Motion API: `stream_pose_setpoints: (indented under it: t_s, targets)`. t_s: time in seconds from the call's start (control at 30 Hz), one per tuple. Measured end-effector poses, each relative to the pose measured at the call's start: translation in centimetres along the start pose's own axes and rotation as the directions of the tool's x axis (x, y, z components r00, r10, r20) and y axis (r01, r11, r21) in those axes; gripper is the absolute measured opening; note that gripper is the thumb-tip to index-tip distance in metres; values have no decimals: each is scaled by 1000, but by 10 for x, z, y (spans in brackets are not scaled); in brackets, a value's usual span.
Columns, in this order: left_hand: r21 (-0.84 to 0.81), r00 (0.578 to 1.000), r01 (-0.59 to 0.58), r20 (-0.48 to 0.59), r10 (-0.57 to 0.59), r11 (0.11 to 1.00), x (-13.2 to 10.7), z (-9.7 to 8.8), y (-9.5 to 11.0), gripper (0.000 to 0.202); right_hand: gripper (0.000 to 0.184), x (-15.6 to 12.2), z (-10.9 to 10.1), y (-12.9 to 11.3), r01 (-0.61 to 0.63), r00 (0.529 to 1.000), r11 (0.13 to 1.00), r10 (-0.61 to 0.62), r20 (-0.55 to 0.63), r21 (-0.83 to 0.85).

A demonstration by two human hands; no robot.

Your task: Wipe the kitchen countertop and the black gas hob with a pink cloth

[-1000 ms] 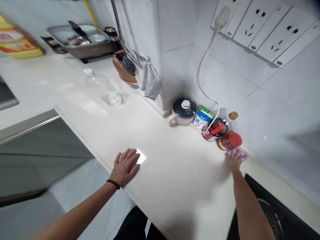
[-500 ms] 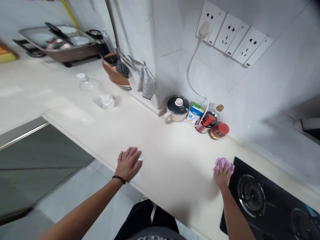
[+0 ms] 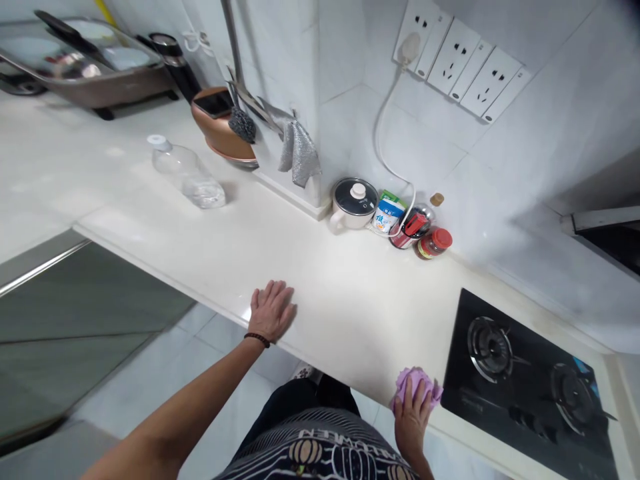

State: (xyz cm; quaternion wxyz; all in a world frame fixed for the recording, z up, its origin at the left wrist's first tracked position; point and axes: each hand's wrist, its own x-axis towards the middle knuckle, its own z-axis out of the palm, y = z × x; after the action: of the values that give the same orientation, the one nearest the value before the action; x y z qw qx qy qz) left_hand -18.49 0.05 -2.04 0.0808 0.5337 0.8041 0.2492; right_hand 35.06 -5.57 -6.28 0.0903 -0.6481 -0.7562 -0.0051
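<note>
A small lilac cloth (image 3: 417, 385) — crumpled, pressed flat at the counter's (image 3: 350, 313) front edge — just beside the black hob (image 3: 525, 373).

Bright even light, soft shadows, blurred warped edges, glare on countertop (image 3: 165, 227)

Countertop (image 3: 320, 280) – smooth, pale, glossy stone look. Purple cloth (image 3: 417, 385) – soft, crumpled fabric. Hob (image 3: 525, 373): black glossy glass. Bottle (image 3: 186, 175): clear plastic. Wall tiles (image 3: 540, 140): glazed white. Hanging rag (image 3: 299, 153): grey metallic mesh.
</note>
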Motion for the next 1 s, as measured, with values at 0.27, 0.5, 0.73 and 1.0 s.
stream_pose_setpoints:
  t_s: [0.27, 0.5, 0.73, 1.0]
  targets:
    - [26, 1000, 1, -2, -1, 1000, -2, -1, -1, 51, 64, 112, 12, -5, 85, 994, 996, -82, 71, -31]
    - [44, 998, 0, -55, 2, 999, -7, 4, -6, 50, 64, 307, 21, -30, 101, 994, 995, -101, 39, 10]
    - [64, 999, 13, -49, -10, 998, -10, 2, -4, 51, 69, 425, 15, -46, -100, 949, 994, 82, 304, 44]
    - [68, 999, 24, -23, -22, 997, -7, 2, -4, 52, 70, 389, 17, -150, -100, 919, 993, 70, 389, 57]
